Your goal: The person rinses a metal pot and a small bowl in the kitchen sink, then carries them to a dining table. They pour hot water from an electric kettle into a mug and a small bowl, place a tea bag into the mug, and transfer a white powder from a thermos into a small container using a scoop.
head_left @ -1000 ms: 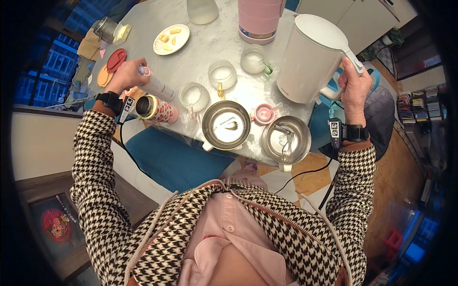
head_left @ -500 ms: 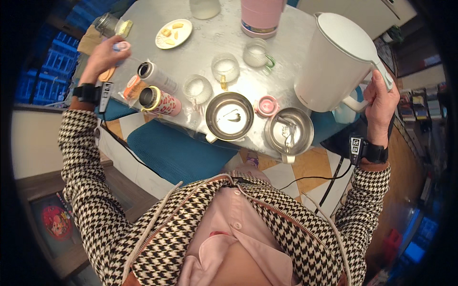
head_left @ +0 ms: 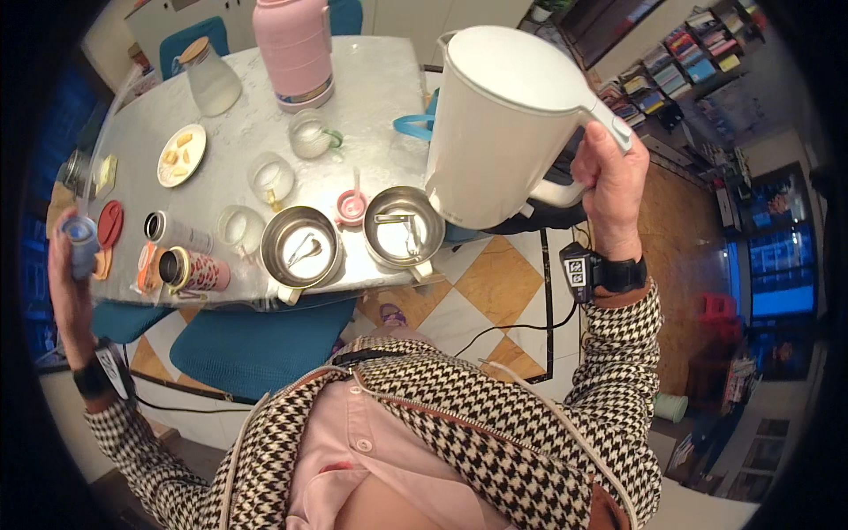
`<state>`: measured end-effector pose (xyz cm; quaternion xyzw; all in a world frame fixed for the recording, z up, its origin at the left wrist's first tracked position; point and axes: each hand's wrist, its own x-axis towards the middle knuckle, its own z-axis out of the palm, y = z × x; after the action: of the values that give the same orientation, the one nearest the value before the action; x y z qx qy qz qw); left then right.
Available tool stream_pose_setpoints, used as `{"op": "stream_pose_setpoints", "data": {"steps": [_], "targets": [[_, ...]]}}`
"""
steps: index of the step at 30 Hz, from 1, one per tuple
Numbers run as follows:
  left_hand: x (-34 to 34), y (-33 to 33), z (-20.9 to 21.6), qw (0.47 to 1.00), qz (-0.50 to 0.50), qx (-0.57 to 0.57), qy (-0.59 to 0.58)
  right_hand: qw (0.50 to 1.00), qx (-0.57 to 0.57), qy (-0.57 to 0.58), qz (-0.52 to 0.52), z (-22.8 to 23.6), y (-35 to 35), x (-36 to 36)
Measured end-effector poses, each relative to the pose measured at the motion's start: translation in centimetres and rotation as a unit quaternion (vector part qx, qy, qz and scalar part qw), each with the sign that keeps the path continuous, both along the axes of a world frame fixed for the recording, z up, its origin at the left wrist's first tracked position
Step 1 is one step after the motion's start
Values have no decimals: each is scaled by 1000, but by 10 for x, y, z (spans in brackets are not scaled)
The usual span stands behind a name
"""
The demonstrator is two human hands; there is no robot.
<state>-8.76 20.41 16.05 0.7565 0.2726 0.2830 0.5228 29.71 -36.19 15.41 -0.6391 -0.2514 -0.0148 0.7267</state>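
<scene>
My right hand (head_left: 614,181) is wrapped round the handle of a large white electric kettle (head_left: 508,132), raised at the table's right end with its lid closed. Out at the far left, my left hand (head_left: 66,287) grips a small blue translucent cylinder (head_left: 81,243), perhaps a cup or lid. Nearest to that hand are a red oval lid (head_left: 109,223), a white tumbler (head_left: 181,231) and a pink patterned bottle (head_left: 196,269), both lying tilted in view with open tops. Two steel bowls with handles stand at the front edge, the left bowl (head_left: 300,278) and the right bowl (head_left: 384,252), metal utensils inside.
Glass mugs (head_left: 269,177) stand mid-table beside a pink cup (head_left: 352,206). Farther back are a plate of food pieces (head_left: 196,170), a glass pitcher (head_left: 212,84) and a tall pink thermos (head_left: 296,57). A teal chair (head_left: 256,349) sits at the near edge; a cable hangs from my right wrist.
My view has swung to the right, so the table sits farther left. The left hand has turned upright with the blue cylinder showing more fully. The kettle remains in my right hand.
</scene>
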Motion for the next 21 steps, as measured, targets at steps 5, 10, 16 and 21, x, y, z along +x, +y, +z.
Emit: {"op": "stream_pose_setpoints", "data": {"steps": [5,10,16,21], "targets": [[47,-119,-45,976,-183,-111,-46,999,3,18,-35,-10,-36,-31],[105,-207,-99,899,-311,-307,-34,995,-31,33,-84,-30,-66,-59],[174,-277,-162,861,-321,-395,-12,991,-46,46,-118,-41,-98,-75],[218,-324,-209,889,-294,-346,59,990,-67,31,-120,-52,-129,-65]]}}
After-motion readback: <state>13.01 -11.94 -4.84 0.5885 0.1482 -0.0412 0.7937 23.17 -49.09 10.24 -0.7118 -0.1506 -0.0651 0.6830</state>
